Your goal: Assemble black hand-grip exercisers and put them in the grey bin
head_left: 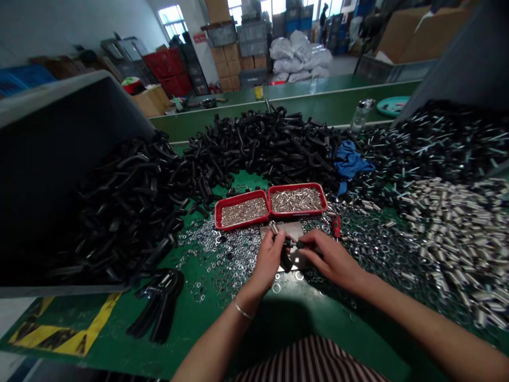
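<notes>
My left hand (267,261) is closed around a black plastic handle (286,261). A ribbed metal piece (273,228), which looks like a spring, sticks up by its thumb. From the right, my right hand (332,257) pinches a small black knob with a metal stem (299,244), its stem pointing at the handle. Whether stem and handle touch is too small to tell. Both hands are over a flat metal plate (295,230) on the green table. Just beyond are two red trays, one of tiny metal pieces (244,212), the other of small pins (296,200).
Black handles (254,140) are heaped behind the trays and spill from a tipped grey bin (115,79) at left. Loose rings (234,254) surround the plate. Metal sleeves (461,239) and black-headed screws (429,138) pile up right. A red-handled tool (336,227) and blue cloth (352,160) lie nearby.
</notes>
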A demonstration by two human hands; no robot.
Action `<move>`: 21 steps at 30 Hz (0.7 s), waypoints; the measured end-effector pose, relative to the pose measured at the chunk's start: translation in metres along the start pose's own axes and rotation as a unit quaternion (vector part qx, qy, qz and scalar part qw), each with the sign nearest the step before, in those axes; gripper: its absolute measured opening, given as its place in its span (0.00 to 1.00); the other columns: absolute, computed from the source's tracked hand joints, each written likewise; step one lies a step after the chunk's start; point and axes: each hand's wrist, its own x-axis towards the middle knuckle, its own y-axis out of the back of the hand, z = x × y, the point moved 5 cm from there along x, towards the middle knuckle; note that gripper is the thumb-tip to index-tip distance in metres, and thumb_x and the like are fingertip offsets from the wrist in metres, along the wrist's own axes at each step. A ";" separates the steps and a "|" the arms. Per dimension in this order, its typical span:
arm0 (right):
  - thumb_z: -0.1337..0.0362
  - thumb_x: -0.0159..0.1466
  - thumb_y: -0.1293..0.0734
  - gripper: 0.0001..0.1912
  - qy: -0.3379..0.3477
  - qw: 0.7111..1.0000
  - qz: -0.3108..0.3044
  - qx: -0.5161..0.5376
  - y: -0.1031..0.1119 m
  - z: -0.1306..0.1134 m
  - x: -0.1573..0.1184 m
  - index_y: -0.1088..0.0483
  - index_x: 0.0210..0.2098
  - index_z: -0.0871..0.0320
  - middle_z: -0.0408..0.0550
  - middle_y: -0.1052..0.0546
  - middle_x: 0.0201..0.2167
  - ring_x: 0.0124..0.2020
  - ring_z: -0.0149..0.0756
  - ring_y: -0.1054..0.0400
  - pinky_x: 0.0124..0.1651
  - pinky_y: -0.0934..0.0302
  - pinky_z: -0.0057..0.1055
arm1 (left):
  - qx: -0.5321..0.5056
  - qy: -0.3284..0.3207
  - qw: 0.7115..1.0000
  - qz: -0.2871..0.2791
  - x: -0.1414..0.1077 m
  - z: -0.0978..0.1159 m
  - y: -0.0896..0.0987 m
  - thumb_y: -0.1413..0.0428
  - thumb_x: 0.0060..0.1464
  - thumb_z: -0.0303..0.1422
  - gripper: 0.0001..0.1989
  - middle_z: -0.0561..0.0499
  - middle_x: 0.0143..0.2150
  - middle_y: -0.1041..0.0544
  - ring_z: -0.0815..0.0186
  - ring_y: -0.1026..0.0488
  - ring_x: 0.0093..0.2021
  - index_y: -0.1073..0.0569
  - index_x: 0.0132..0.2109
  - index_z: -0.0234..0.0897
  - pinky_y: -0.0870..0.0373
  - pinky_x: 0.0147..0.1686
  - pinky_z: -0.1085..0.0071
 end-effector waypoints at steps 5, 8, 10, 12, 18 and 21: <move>0.63 0.71 0.37 0.07 0.056 0.998 0.017 -0.006 -0.008 -0.006 0.003 0.33 0.47 0.56 0.52 0.25 0.40 0.41 0.42 0.30 0.45 0.33 0.41 | 0.021 -0.018 1.000 0.006 -0.005 0.009 0.006 0.49 0.64 0.50 0.19 0.51 0.38 0.26 0.67 0.29 0.36 0.29 0.44 0.37 0.31 0.39 0.71; 0.60 0.71 0.37 0.08 0.090 0.996 -0.018 0.002 -0.014 -0.008 0.009 0.33 0.48 0.56 0.54 0.25 0.44 0.47 0.45 0.31 0.51 0.35 0.46 | 0.077 -0.050 0.996 0.007 -0.006 0.018 0.007 0.49 0.65 0.48 0.17 0.50 0.40 0.25 0.65 0.28 0.40 0.29 0.44 0.38 0.32 0.43 0.69; 0.56 0.72 0.41 0.10 0.001 0.996 -0.039 0.077 -0.020 0.002 0.015 0.35 0.43 0.55 0.49 0.25 0.35 0.36 0.40 0.29 0.42 0.33 0.41 | 0.129 -0.081 0.988 0.026 -0.005 0.021 0.009 0.50 0.66 0.46 0.15 0.50 0.40 0.25 0.64 0.28 0.41 0.30 0.44 0.38 0.34 0.44 0.69; 0.52 0.73 0.44 0.14 -0.092 0.984 -0.067 0.137 -0.030 0.011 0.017 0.38 0.38 0.55 0.43 0.28 0.26 0.26 0.35 0.33 0.32 0.35 0.34 | 0.174 -0.114 0.977 0.052 -0.002 0.022 0.012 0.50 0.66 0.44 0.13 0.50 0.40 0.25 0.64 0.29 0.40 0.30 0.44 0.39 0.34 0.44 0.68; 0.40 0.70 0.48 0.27 -0.197 0.939 -0.170 0.225 -0.056 0.016 0.011 0.37 0.33 0.56 0.43 0.30 0.22 0.18 0.31 0.39 0.21 0.41 0.29 | 0.242 -0.245 0.939 -0.024 0.000 0.020 0.020 0.50 0.67 0.39 0.10 0.49 0.40 0.25 0.64 0.28 0.42 0.29 0.42 0.38 0.34 0.47 0.67; 0.37 0.70 0.61 0.37 -0.249 0.872 -0.289 0.305 -0.068 0.015 -0.001 0.36 0.32 0.57 0.44 0.31 0.19 0.14 0.30 0.42 0.16 0.44 0.29 | 0.279 -0.237 0.928 -0.069 -0.001 0.017 0.022 0.49 0.66 0.40 0.11 0.50 0.37 0.25 0.64 0.28 0.40 0.29 0.40 0.38 0.33 0.45 0.67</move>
